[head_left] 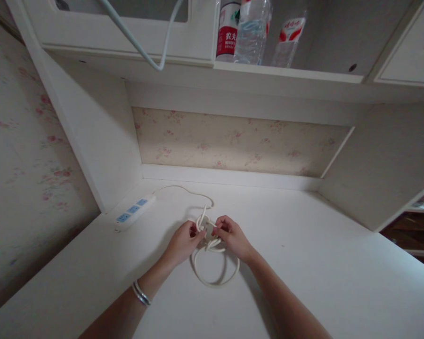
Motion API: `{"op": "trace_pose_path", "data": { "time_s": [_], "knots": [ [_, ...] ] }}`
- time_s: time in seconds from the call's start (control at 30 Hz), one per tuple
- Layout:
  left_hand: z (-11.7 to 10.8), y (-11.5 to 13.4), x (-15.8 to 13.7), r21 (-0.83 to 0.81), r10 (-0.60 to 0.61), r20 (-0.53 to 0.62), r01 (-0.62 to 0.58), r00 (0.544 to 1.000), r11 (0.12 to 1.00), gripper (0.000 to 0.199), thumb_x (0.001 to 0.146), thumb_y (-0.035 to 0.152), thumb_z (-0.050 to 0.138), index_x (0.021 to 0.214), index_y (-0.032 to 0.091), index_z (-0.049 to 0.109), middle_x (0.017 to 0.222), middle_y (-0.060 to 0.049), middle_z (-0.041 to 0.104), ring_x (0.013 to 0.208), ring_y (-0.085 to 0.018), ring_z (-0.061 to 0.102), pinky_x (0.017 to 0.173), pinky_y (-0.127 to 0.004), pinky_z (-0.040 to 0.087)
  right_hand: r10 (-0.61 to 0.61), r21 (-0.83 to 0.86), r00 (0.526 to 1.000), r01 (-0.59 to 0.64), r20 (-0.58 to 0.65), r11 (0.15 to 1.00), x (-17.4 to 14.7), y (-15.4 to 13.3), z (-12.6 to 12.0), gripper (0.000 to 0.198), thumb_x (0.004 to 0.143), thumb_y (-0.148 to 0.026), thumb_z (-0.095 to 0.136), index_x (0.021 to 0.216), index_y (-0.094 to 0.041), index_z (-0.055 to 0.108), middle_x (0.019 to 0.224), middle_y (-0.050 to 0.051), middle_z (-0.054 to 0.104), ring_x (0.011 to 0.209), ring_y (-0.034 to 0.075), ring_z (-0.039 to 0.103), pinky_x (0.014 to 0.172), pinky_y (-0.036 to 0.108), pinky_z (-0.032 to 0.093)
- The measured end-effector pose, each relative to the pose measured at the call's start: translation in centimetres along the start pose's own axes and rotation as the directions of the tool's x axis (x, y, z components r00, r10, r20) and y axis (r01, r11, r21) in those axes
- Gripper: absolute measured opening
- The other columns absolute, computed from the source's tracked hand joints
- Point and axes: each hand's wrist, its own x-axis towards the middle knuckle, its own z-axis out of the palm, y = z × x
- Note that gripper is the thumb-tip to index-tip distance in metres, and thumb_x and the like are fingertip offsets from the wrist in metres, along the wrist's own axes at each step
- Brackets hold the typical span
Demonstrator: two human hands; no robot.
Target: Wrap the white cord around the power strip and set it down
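A white power cord (217, 285) is looped and tangled in the middle of the desk, with one round loop hanging toward me. My left hand (184, 241) pinches the tangled part from the left, its fingers closed on the cord. From the right, my right hand (231, 235) grips another stretch of it between thumb and fingers. The cord's thin far end runs back over the desk to a white power strip (136, 212) with blue sockets at the left. Where the strands cross between my hands is too small to make out.
The white desk (304, 273) has side panels and a back ledge. An overhead shelf (289, 73) holds several plastic bottles (252, 35). A pale cable (137, 44) hangs in front of the cabinet at the upper left. Flowered wallpaper (38, 155) covers the left wall.
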Motion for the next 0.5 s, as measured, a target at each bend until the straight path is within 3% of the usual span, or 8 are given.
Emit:
{"op": "trace_pose_path", "data": {
  "time_s": [0.2,0.37,0.5],
  "knots": [
    [-0.3,0.9,-0.7,0.096,0.071,0.007,-0.072,0.997,0.993,0.025,0.085,0.04,0.048,0.093,0.02,0.06,0.088,-0.005,0.069,0.075,-0.016,0.063,0.064,-0.023,0.039,-0.048,-0.072,0.999,0.048,0.011,0.996,-0.1,0.0,0.0,0.011,0.081,-0.029,0.056,0.083,-0.019,0.053,0.073,-0.002,0.059,0.067,0.011,0.054,0.061,0.023,0.041],
    [0.1,0.6,-0.5,0.204,0.068,-0.062,-0.054,0.996,0.977,0.032,0.088,0.042,0.042,0.079,0.018,0.062,0.071,-0.004,0.066,0.062,-0.015,0.058,0.056,-0.023,0.032,-0.058,-0.267,0.997,0.067,0.041,0.961,-0.3,-0.2,0.1,0.033,0.084,-0.035,0.051,0.113,-0.021,0.058,0.074,-0.001,0.062,0.065,0.011,0.056,0.06,0.024,0.044],
    [0.8,-0.2,0.0,0.008,-0.018,-0.109,0.019,0.994,1.0,0.031,0.086,0.042,0.046,0.078,0.016,0.062,0.069,-0.004,0.065,0.063,-0.014,0.057,0.056,-0.023,0.034,-0.089,-0.364,0.996,0.076,-0.018,0.928,-0.4,-0.8,0.8,0.037,0.086,-0.041,0.047,0.11,-0.02,0.064,0.073,0.001,0.067,0.064,0.013,0.059,0.059,0.025,0.046]
  ]
}}
